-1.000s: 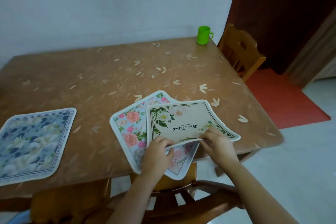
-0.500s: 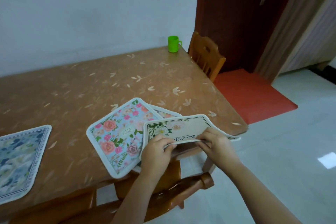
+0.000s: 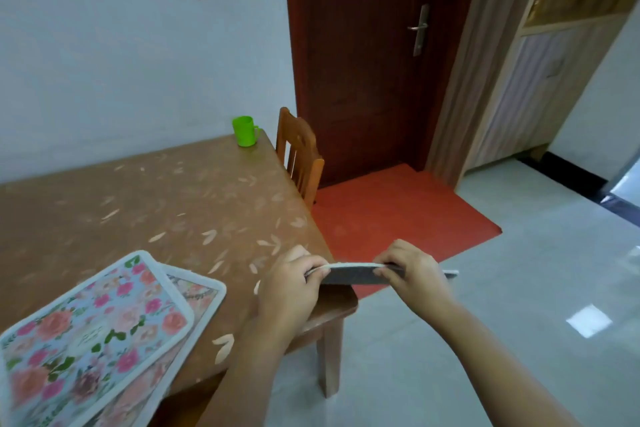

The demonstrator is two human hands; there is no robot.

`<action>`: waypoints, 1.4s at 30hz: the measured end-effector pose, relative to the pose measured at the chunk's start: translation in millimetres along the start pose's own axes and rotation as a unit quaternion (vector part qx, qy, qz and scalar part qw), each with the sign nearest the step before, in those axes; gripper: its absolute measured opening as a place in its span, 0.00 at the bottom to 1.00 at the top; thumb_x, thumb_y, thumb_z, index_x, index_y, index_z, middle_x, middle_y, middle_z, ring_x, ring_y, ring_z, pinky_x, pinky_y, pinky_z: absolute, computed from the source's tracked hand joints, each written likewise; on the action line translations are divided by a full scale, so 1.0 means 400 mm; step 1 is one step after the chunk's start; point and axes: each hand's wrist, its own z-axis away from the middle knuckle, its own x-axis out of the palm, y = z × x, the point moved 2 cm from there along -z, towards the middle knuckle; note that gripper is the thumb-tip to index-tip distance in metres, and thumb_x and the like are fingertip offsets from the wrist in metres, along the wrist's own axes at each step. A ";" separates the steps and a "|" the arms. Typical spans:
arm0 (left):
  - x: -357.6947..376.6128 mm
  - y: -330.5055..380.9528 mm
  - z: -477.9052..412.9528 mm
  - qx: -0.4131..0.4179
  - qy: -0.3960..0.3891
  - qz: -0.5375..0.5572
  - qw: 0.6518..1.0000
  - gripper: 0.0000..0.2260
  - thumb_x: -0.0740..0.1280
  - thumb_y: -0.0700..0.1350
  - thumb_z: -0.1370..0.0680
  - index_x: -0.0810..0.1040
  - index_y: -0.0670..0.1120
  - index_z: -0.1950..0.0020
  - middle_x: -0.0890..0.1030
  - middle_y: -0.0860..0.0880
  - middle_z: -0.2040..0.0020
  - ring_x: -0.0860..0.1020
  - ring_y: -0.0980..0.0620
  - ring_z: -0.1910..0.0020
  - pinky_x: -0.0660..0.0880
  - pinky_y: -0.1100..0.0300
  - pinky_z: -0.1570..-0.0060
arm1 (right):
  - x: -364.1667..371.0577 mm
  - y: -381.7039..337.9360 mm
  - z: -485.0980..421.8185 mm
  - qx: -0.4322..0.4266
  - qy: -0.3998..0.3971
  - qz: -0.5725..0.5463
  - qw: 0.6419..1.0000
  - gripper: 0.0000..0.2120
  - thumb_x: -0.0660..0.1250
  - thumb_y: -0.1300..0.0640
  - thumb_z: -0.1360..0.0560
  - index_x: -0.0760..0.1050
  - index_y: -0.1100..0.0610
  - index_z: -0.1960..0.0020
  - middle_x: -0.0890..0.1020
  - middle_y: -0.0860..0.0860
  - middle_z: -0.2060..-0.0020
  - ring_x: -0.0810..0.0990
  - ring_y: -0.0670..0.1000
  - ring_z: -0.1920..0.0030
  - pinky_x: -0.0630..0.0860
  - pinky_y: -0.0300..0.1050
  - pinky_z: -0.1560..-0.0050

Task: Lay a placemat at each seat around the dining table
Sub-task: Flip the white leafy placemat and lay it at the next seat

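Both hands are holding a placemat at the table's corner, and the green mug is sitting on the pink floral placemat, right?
No. In the head view the green mug stands on the bare table at its far corner, apart from the pink floral placemat. The rest is right.

Smooth, glossy leaf-printed cover on the table (image 3: pixel 173 204), varnished wood down its leg (image 3: pixel 330 357), and a shiny green plastic cup (image 3: pixel 245 131) on its far corner. Off the table's near corner the placemat (image 3: pixel 356 276) shows a matt grey, cloth-like underside. Beyond the table, the floor (image 3: pixel 519 340) tiles gleam beside a dull red mat (image 3: pixel 398 215).
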 end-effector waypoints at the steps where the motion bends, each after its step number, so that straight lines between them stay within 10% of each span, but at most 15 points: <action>1: 0.021 0.027 -0.017 0.015 0.009 -0.006 1.000 0.05 0.69 0.44 0.28 0.79 0.54 0.62 0.75 0.57 0.64 0.71 0.58 0.61 0.65 0.69 0.60 | -0.028 0.027 -0.007 0.005 0.004 -0.005 1.000 0.02 0.69 0.63 0.30 0.79 0.56 0.59 0.75 0.47 0.63 0.75 0.48 0.60 0.68 0.37 0.59; 19: 0.344 0.133 -0.543 0.035 -0.100 -0.026 0.994 0.06 0.64 0.46 0.24 0.79 0.55 0.57 0.73 0.59 0.61 0.73 0.58 0.58 0.66 0.69 0.58 | -0.219 0.431 -0.377 0.061 0.006 0.004 0.998 0.05 0.70 0.61 0.29 0.79 0.50 0.60 0.76 0.41 0.62 0.76 0.43 0.58 0.71 0.37 0.56; 29: 0.380 0.084 -0.800 0.019 -0.046 -0.003 0.999 0.04 0.69 0.43 0.27 0.83 0.50 0.57 0.75 0.59 0.63 0.75 0.58 0.59 0.70 0.63 0.57 | -0.222 0.516 -0.695 -0.004 -0.041 0.007 0.999 0.05 0.69 0.62 0.30 0.79 0.53 0.59 0.78 0.45 0.61 0.78 0.47 0.57 0.76 0.48 0.54; 37: 0.375 0.033 -0.938 -0.045 0.016 -0.067 0.997 0.03 0.69 0.43 0.27 0.82 0.49 0.57 0.78 0.55 0.60 0.76 0.56 0.59 0.71 0.64 0.56 | -0.156 0.576 -0.940 -0.082 -0.097 -0.018 0.992 0.06 0.69 0.62 0.30 0.79 0.51 0.59 0.75 0.40 0.64 0.72 0.38 0.63 0.59 0.17 0.56; 42: 0.383 0.028 -1.030 -0.129 0.072 -0.094 0.985 0.04 0.69 0.44 0.27 0.82 0.52 0.58 0.75 0.59 0.63 0.74 0.57 0.59 0.66 0.66 0.59 | -0.145 0.613 -1.117 -0.165 -0.165 -0.053 0.971 0.05 0.68 0.62 0.29 0.79 0.52 0.57 0.77 0.44 0.61 0.76 0.44 0.58 0.69 0.33 0.57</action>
